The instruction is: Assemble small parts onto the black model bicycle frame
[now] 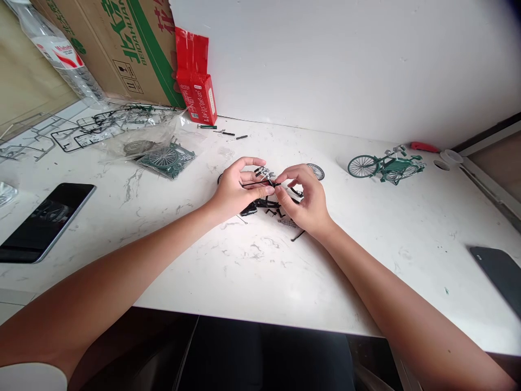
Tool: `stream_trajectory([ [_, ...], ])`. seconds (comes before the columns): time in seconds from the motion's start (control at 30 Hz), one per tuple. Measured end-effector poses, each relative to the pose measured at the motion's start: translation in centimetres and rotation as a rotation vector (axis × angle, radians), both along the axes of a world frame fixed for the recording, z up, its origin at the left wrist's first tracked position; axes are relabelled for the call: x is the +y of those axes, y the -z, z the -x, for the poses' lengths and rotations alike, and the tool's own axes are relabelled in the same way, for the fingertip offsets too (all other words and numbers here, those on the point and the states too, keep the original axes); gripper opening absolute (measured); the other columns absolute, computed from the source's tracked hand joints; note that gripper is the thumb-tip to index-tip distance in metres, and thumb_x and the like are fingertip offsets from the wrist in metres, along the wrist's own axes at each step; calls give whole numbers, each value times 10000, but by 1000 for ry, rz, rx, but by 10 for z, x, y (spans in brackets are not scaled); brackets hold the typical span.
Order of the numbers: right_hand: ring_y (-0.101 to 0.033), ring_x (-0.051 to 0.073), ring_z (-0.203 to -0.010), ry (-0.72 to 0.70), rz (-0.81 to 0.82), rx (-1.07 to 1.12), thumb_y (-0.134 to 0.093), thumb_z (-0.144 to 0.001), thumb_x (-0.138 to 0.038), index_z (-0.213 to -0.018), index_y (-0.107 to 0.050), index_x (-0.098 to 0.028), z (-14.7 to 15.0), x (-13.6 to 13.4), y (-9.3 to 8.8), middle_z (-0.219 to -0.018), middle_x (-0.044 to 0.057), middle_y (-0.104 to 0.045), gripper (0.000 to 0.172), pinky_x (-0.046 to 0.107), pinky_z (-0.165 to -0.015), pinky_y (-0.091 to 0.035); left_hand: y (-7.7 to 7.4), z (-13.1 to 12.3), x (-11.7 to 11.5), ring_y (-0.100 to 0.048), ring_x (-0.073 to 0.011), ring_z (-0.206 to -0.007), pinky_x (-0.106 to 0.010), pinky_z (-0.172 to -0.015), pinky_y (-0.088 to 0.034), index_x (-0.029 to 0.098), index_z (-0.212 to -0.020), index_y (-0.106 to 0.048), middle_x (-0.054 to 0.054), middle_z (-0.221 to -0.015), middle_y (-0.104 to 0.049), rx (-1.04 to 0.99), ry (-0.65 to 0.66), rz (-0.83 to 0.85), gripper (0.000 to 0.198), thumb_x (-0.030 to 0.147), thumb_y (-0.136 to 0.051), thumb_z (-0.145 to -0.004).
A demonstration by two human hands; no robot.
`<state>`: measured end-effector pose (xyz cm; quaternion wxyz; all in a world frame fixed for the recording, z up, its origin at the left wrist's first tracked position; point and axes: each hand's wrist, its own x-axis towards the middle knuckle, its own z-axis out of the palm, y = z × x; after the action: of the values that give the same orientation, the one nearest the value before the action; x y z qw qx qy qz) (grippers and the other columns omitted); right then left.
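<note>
A small black-and-silver model bicycle part [265, 175], which looks like handlebars with a fork, is held up just above the table. My left hand [233, 189] pinches it between thumb and fingers from the left. From the right, the thumb and index finger of my right hand [308, 202] close on its black end, and the fingertips of both hands nearly meet there. Beneath my hands lie loose black model pieces [271, 204], partly covered by my fingers. A small spoked wheel [316, 171] shows just behind my right hand.
A green model bicycle [386, 165] stands at right. Bagged green parts [166, 158] and plastic sprues [67, 136] lie at left, near a phone [44, 220]. Behind are a red box [196, 81], a carton [101, 49] and a bottle [61, 54]. A dark flat object [499, 274] sits far right.
</note>
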<state>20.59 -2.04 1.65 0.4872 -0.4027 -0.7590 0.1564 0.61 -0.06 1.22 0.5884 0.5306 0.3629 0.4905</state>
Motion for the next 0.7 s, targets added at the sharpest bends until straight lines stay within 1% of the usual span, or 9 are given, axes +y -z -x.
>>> stream_trajectory([
  [0.23,-671,270,-1076,-32,76,52,-731,-963,-383,-1080,-680,-272,-3,1,4,-1114,67,-730,170,440,-846,-569,1,-1,0,-801,-236,-1010,-416,-977,-630,200,-1254,-598,-55,-982,-801,6,10,-17,656,203,-958,-706],
  [0.4,-691,258,-1084,-44,118,69,-719,-984,-443,-1091,-675,-267,-3,2,5,-1134,67,-737,211,429,-867,-580,1,-1,1,-803,-221,-975,-397,-965,-629,199,-1265,-599,-55,-979,-804,13,0,-33,662,205,-958,-709],
  [0.47,-701,246,-1054,-41,123,78,-731,-981,-462,-1096,-675,-267,-3,2,6,-1122,60,-742,233,420,-861,-581,2,0,1,-802,-217,-977,-389,-959,-631,206,-1272,-594,-59,-1002,-806,7,-6,-40,658,221,-955,-721],
  [0.6,-716,208,-914,-31,166,114,-744,-978,-497,-1147,-666,-273,-2,2,8,-1038,34,-743,291,400,-818,-584,4,2,3,-802,-216,-985,-382,-955,-632,222,-1298,-575,-57,-1037,-804,6,-22,-66,673,265,-951,-742],
  [0.7,-723,205,-892,-29,185,152,-766,-962,-516,-1210,-654,-277,0,1,7,-960,16,-738,361,394,-813,-589,4,2,3,-802,-217,-986,-378,-957,-628,223,-1306,-572,-56,-1031,-804,17,-34,-73,690,284,-958,-737],
])
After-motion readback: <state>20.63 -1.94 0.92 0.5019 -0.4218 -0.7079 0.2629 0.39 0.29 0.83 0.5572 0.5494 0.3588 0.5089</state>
